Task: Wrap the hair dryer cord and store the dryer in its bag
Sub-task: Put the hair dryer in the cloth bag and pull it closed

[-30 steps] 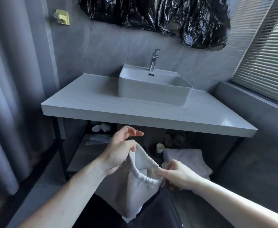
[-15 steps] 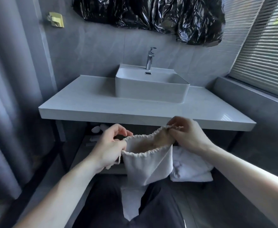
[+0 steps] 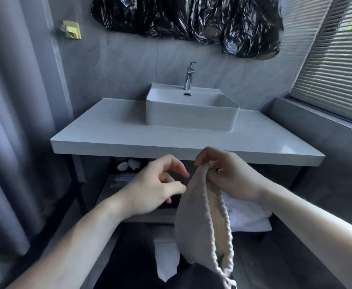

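Note:
A pale cloth drawstring bag (image 3: 191,222) hangs in front of me below the counter's front edge. My right hand (image 3: 229,176) pinches the top of its gathered rim, so the bag dangles with its mouth turned to the right. My left hand (image 3: 156,184) is just left of the bag, fingers apart and curled, holding nothing. Behind that hand, something dark lies on the shelf under the counter; I cannot tell what it is. No hair dryer or cord is clearly visible.
A grey counter (image 3: 112,130) carries a white basin (image 3: 191,115) with a chrome tap (image 3: 189,76). Folded white towels (image 3: 248,215) lie on the lower shelf (image 3: 116,192). A curtain (image 3: 10,142) hangs at left, blinds (image 3: 333,59) at right, black plastic (image 3: 191,19) on the wall.
My left hand has let go of the bag's rim and opened. The bag, held wide between both hands before, now hangs from my right hand alone.

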A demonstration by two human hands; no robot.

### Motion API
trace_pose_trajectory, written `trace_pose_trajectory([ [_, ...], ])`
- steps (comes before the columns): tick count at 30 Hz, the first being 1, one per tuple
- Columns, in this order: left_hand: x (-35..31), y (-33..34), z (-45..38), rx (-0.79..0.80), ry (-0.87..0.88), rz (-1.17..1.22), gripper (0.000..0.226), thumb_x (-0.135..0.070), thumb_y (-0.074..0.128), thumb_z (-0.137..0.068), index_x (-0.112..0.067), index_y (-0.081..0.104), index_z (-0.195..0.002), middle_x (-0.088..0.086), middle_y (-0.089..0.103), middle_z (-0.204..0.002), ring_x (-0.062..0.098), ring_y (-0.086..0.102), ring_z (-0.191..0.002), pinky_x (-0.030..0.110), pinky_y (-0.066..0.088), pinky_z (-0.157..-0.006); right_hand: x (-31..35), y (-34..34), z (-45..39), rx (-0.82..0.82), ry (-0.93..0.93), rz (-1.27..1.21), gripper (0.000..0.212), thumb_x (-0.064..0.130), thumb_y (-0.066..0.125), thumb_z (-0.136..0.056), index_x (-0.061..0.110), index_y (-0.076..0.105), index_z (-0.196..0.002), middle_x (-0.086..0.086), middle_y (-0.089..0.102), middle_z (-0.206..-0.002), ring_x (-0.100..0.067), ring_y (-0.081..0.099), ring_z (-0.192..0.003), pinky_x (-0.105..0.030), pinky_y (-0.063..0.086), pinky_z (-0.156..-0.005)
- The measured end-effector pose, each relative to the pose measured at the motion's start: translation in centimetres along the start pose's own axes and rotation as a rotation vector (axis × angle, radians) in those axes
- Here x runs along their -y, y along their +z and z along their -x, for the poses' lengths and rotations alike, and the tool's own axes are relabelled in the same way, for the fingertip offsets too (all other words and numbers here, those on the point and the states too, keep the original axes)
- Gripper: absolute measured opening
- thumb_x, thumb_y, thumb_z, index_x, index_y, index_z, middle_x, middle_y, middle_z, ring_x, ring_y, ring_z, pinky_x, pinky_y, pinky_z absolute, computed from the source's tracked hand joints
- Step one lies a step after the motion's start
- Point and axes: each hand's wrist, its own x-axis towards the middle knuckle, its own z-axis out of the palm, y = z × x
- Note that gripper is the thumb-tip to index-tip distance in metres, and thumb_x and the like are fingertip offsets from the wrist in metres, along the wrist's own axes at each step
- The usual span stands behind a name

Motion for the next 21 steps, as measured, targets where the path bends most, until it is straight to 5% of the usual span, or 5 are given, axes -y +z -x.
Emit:
trace_pose_trajectory([
  [5,1.9,0.2,-1.5,0.142,-0.061,-0.072,0.046,-0.036,0.087,-0.083,-0.044,0.069,-0.124,-0.015,0.075,-0.121,0.006,0.071,-0.109,0.039,0.058,-0.103,0.8,-0.1,0.1,-0.023,-0.084,-0.106,0.033,-0.003,0.063,-0.086,0.027,0.063,-0.098,0.009,0.073,-0.094,-0.030,0.070,-0.074,-0.041,0.057,-0.064],
  [8,2.7,1.5,-1.7,0.125,-0.021,-0.125,0.019,-0.039,0.082,-0.089,-0.032,0.079,-0.106,0.001,0.081,-0.099,0.022,0.076,-0.094,0.047,0.060,-0.091,0.5,0.2,0.4,-0.033,-0.077,-0.129,0.035,-0.003,0.069,-0.084,0.028,0.062,-0.097,0.007,0.072,-0.094,-0.017,0.064,-0.064,-0.035,0.053,-0.061],
  [12,4.0,2.3,-1.5,0.042,0.022,-0.128,0.019,-0.039,0.080,-0.090,-0.022,0.075,-0.084,-0.003,0.065,-0.069,0.012,0.053,-0.066,0.037,0.043,-0.066,-0.7,1.2,1.1,-0.053,0.001,-0.176,0.034,0.009,0.079,-0.086,0.029,0.064,-0.109,0.007,0.074,-0.103,-0.010,0.067,-0.063,-0.030,0.057,-0.064],
  [16,5.7,2.4,-0.5,-0.052,0.000,-0.010,0.027,-0.037,0.082,-0.089,-0.014,0.071,-0.080,-0.004,0.050,-0.068,0.013,0.042,-0.067,0.035,0.032,-0.066,-1.9,1.7,2.9,-0.017,0.159,-0.284,0.060,0.032,0.088,-0.086,0.035,0.056,-0.136,0.018,0.072,-0.126,-0.008,0.080,-0.090,-0.027,0.064,-0.081],
  [21,6.7,2.0,0.9,-0.096,-0.044,0.223,0.024,-0.030,0.080,-0.087,-0.007,0.073,-0.085,0.002,0.061,-0.077,0.015,0.055,-0.076,0.036,0.043,-0.074,-5.4,4.2,6.2,0.145,0.191,-0.054,0.072,0.055,0.084,-0.081,0.047,0.051,-0.145,0.026,0.066,-0.136,0.011,0.059,-0.126,-0.015,0.051,-0.099],
])
